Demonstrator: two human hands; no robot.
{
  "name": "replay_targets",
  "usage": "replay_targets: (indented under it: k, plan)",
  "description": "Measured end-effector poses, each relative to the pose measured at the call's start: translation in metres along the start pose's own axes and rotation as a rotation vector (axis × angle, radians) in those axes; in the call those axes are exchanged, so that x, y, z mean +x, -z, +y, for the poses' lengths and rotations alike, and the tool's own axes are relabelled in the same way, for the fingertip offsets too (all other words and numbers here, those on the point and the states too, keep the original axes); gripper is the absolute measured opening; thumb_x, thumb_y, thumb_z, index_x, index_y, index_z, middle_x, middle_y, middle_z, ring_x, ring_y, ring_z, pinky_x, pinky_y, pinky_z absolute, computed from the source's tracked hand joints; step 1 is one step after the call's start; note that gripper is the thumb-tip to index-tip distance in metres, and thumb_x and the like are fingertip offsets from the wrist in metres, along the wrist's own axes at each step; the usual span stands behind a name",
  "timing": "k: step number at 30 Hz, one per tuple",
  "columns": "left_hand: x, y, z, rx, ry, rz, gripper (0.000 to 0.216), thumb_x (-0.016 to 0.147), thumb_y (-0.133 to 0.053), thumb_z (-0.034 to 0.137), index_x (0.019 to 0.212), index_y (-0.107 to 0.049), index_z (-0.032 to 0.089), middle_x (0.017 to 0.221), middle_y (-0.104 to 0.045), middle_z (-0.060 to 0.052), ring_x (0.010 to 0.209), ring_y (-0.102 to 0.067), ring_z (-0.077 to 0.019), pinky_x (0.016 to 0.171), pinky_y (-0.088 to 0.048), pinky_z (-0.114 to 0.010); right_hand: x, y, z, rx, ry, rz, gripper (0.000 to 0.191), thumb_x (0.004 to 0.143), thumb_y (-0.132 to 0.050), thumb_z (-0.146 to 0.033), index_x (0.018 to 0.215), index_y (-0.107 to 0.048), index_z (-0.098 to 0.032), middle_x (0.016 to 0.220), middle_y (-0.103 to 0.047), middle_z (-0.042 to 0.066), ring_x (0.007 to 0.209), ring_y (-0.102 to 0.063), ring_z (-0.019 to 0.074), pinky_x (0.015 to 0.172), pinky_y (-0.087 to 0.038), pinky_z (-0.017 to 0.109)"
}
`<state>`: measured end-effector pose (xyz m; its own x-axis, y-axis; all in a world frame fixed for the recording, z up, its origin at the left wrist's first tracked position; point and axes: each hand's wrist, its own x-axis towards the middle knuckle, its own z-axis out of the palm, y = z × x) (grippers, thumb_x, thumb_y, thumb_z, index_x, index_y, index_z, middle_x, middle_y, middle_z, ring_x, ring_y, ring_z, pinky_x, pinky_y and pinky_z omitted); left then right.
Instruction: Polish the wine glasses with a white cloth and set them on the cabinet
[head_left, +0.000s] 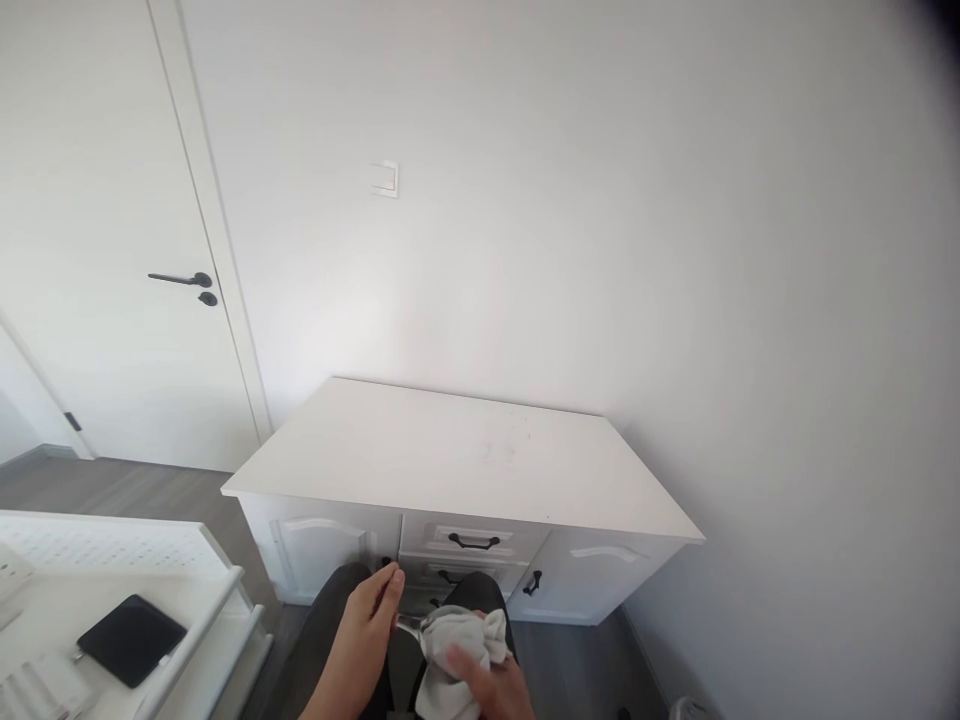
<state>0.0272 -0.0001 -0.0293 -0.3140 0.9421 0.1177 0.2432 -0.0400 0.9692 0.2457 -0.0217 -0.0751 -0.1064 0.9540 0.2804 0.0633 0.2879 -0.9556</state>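
Observation:
Low in the head view, my left hand [365, 630] is closed in a pinch on the handle of a metal spoon [411, 625]. My right hand [491, 685] is wrapped in a pale grey cloth [461, 650] and grips the spoon's bowl end through it, so the bowl is hidden. Both hands are held over my lap in dark trousers, in front of a white sideboard [465, 460] with black drawer handles [473, 542].
A white door with a black lever handle [181, 280] is at the left. A white wall with a light switch [385, 179] rises behind the sideboard. A white desk [187, 600] at lower left carries a black flat case [131, 638]. The floor is grey wood.

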Motion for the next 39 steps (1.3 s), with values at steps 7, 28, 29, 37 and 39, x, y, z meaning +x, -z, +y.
replay_targets:
  k: [7,28,29,37,39]
  plan:
    - [-0.01,0.01,0.018,0.051,-0.554,-0.286,0.029,0.105,-0.048,0.031,0.079,-0.059,0.022,0.081,-0.06,-0.004,0.078,-0.055,-0.0192,0.072,-0.043,-0.029,0.022,-0.025,-0.009,0.651,-0.445,-0.045,0.064,0.084,-0.08,-0.052,0.14,-0.06,-0.029,0.099,-0.072,0.006,0.086,-0.069,0.0253,0.072,-0.056,0.035]
    - [-0.013,0.023,0.007,0.156,-0.693,-0.216,0.017,0.102,-0.048,0.017,0.094,-0.061,0.023,0.079,-0.056,-0.001,0.072,-0.053,-0.0179,0.067,-0.042,-0.027,0.015,-0.033,-0.004,0.715,-0.393,-0.125,0.076,0.082,-0.084,-0.054,0.145,-0.056,-0.023,0.094,-0.072,0.006,0.082,-0.066,0.0212,0.075,-0.05,0.031]
    - [-0.013,0.019,0.006,0.114,-0.577,-0.154,0.018,0.104,-0.047,0.021,0.093,-0.06,0.023,0.078,-0.056,-0.001,0.071,-0.053,-0.0171,0.067,-0.043,-0.026,0.013,-0.029,-0.001,0.589,-0.335,-0.142,0.077,0.082,-0.083,-0.055,0.147,-0.056,-0.024,0.105,-0.073,0.009,0.087,-0.068,0.023,0.078,-0.052,0.032]
    - [-0.008,-0.002,0.01,-0.247,0.159,-0.121,0.048,0.096,-0.054,0.066,0.08,-0.054,0.021,0.065,-0.035,0.007,0.054,-0.028,-0.0106,0.048,-0.026,-0.022,-0.007,-0.002,0.039,-0.267,0.371,-0.215,0.052,0.09,-0.07,-0.03,0.141,-0.066,-0.04,0.133,-0.074,0.008,0.121,-0.069,0.0385,0.111,-0.047,0.055]
    - [-0.007,0.005,0.016,-0.163,0.012,-0.16,0.041,0.102,-0.049,0.057,0.084,-0.054,0.021,0.069,-0.041,0.005,0.059,-0.037,-0.0126,0.054,-0.033,-0.024,-0.006,-0.01,0.036,-0.131,0.208,-0.04,0.048,0.089,-0.074,-0.034,0.136,-0.07,-0.037,0.131,-0.074,0.009,0.118,-0.07,0.0369,0.104,-0.053,0.049]
